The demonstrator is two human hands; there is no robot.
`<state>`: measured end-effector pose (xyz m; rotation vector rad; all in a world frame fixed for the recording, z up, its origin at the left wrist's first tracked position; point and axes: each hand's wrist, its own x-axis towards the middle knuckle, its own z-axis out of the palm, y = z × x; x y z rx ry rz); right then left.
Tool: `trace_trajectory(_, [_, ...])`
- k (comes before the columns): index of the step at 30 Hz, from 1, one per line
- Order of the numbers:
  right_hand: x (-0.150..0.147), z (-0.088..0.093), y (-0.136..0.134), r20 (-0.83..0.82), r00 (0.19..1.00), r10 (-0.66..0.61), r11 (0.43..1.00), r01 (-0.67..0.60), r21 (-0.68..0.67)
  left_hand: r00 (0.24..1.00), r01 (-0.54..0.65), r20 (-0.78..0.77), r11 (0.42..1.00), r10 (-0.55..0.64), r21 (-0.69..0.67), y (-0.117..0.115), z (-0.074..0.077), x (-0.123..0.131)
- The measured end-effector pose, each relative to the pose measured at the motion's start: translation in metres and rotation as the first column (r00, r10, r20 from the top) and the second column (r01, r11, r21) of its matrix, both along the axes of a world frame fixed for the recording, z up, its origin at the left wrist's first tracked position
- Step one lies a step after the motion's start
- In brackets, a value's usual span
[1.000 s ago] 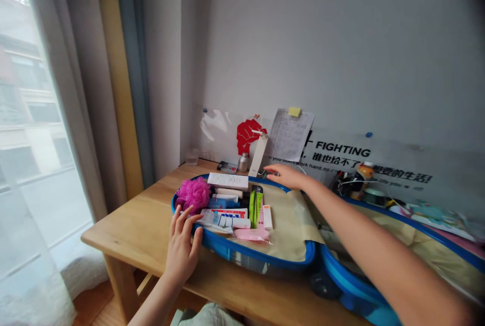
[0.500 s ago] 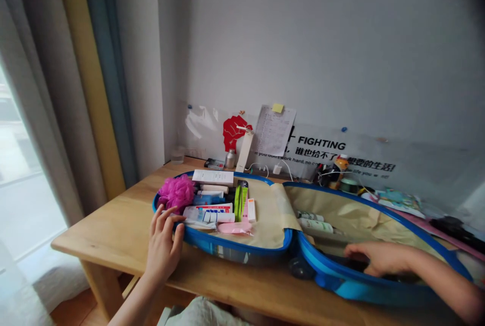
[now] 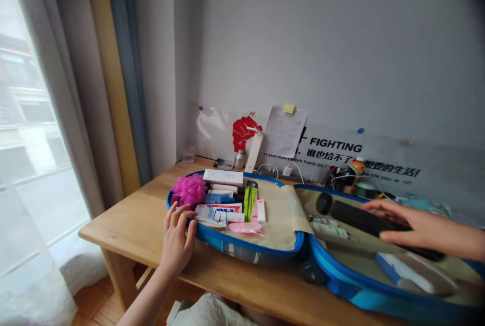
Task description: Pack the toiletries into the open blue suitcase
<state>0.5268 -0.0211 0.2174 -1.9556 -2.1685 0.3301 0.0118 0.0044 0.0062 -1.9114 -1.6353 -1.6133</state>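
Note:
A blue-rimmed suitcase lies spread wide on the wooden table, with a beige lining in both halves. My left hand grips its left front rim, fingers over the edge beside a magenta bath puff. Over the right half, my right hand holds a long black folding umbrella, slightly blurred and tilted down to the right. Beneath it lie two white-and-green bottles and a blue-and-white box. The left half holds a toothpaste box, a green packet and a pink item in clear wrap.
Behind the suitcase stand a small silver bottle, a white upright lamp-like stick and an orange bottle. White cables run along the wall. A glass sits at the back left corner, near the curtains.
My right hand has risen from inside the right half, bringing up the black umbrella. The blue-and-white box now shows. My left hand stays on the rim; the view has shifted slightly left.

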Motion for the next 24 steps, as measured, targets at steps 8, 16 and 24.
trace_trajectory(8, [-0.212,-0.022,0.032,-0.253,0.913,0.322,0.945,-0.328,0.017,1.000,0.006,0.000,0.997,-0.006,0.080,0.003,-0.003,0.001])
trace_trajectory(16, [-0.311,-0.065,0.054,-0.184,0.878,0.441,0.892,-0.451,-0.016,0.999,-0.001,-0.048,0.977,0.012,0.213,-0.001,0.006,0.003])
trace_trajectory(24, [-0.320,-0.070,0.060,-0.207,0.804,0.558,0.810,-0.581,-0.072,0.846,0.217,-0.518,0.968,-0.124,0.122,0.014,0.057,-0.004])
